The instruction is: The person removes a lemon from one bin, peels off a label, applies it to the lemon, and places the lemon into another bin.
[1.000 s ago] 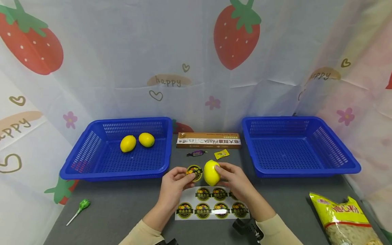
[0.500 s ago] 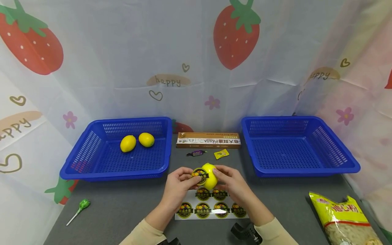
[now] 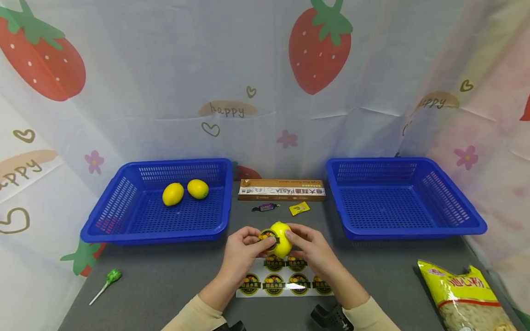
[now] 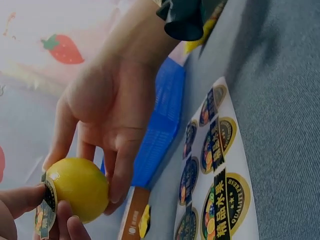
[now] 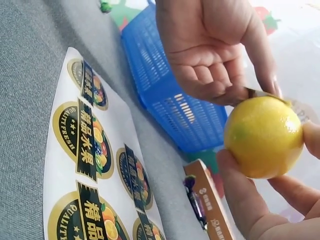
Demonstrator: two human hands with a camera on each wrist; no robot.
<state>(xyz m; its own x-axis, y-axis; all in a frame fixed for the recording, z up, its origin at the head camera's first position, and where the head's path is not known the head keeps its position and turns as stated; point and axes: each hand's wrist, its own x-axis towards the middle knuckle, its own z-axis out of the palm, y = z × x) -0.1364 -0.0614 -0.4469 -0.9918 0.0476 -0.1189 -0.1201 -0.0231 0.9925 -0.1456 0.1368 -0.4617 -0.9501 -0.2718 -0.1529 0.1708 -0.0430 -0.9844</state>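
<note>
My right hand [image 3: 310, 244] grips a yellow lemon [image 3: 282, 246] between thumb and fingers, above the table. A round black-and-gold sticker [image 3: 268, 238] is pinched by my left hand [image 3: 243, 248], thumb in front. In the left wrist view the sticker [image 4: 47, 207] lies against the lemon's side [image 4: 82, 187]; the right wrist view shows its edge touching the lemon [image 5: 265, 140]. Whether it sticks all over, I cannot tell. Below both hands lies a white sheet [image 3: 285, 293] of several matching stickers, partly hidden by the hands.
Two lemons [image 3: 173, 194] lie in the left blue basket [image 3: 155, 239]. Another blue basket [image 3: 414, 231] stands at right. Between them are a pasta box [image 3: 281, 190], a purple candy [image 3: 266, 207] and a yellow candy packet [image 3: 299, 208]. A green lollipop [image 3: 112, 276] and a pasta bag [image 3: 472, 294] flank the hands.
The sticker in my left hand has moved right and the lemon slightly left and down, so a gap between them has closed. The sticker now overlaps the lemon's left side.
</note>
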